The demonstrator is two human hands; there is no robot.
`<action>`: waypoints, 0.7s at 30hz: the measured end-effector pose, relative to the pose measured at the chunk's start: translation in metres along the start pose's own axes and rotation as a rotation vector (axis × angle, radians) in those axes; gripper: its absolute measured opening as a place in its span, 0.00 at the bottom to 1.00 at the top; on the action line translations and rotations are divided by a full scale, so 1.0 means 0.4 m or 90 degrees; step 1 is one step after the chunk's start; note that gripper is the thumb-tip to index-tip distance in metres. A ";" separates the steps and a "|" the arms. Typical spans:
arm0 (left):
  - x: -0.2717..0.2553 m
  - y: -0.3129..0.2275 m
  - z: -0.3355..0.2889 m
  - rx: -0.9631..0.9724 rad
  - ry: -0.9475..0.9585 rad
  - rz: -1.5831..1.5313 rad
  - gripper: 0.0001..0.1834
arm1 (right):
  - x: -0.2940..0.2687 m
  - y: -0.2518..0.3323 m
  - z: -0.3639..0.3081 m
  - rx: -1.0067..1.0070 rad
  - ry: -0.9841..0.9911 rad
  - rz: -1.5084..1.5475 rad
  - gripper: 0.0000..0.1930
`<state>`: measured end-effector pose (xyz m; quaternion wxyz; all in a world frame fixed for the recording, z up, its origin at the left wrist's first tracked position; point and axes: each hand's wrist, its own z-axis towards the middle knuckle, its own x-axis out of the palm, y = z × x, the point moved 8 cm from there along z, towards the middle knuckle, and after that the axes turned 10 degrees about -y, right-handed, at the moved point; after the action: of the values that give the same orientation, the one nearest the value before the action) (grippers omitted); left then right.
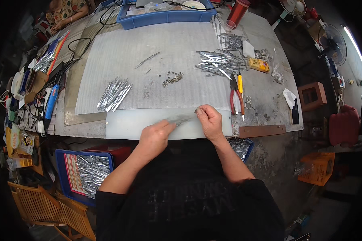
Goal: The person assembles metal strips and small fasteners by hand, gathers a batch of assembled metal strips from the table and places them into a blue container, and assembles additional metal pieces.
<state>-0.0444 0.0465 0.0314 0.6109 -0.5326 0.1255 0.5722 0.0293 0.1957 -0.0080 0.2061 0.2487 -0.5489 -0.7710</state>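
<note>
My left hand (pixel 154 135) is closed over the white board (pixel 126 125) at the table's near edge. A slim grey metal strip (pixel 179 120), smeared by motion, juts from its fingers toward the right. My right hand (pixel 211 121) is pinched at the board's right part; what its fingertips hold is too small to name. Beyond the hands lie small round metal pieces (pixel 173 79) and tiny bits. A bundle of slim metal strips (pixel 114 94) rests to the left, and a larger heap of strips (pixel 219 62) to the right. Two loose strips (pixel 148 59) lie farther back.
Red-handled pliers (pixel 235 96) and a yellow-handled tool (pixel 240 84) lie on the right. A blue tray (pixel 169 19) stands at the back. At lower left a blue bin (pixel 60 172) holds many strips. A blue pen-shaped tool (pixel 51 102) is at left. Another person's arm (pixel 74 17) shows at upper left.
</note>
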 end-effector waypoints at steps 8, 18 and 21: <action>0.032 -0.028 0.005 0.028 0.058 0.050 0.14 | -0.003 -0.015 -0.006 0.047 0.021 0.014 0.07; -0.022 0.027 -0.028 -0.060 0.038 -0.003 0.11 | 0.005 0.001 -0.004 0.025 0.034 -0.010 0.07; 0.010 0.000 -0.004 -0.023 0.009 -0.039 0.11 | 0.006 0.001 -0.002 0.019 0.029 -0.010 0.07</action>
<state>-0.0426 0.0475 0.0277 0.6175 -0.5511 0.1033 0.5516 0.0280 0.1936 -0.0083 0.2090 0.2736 -0.5533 -0.7585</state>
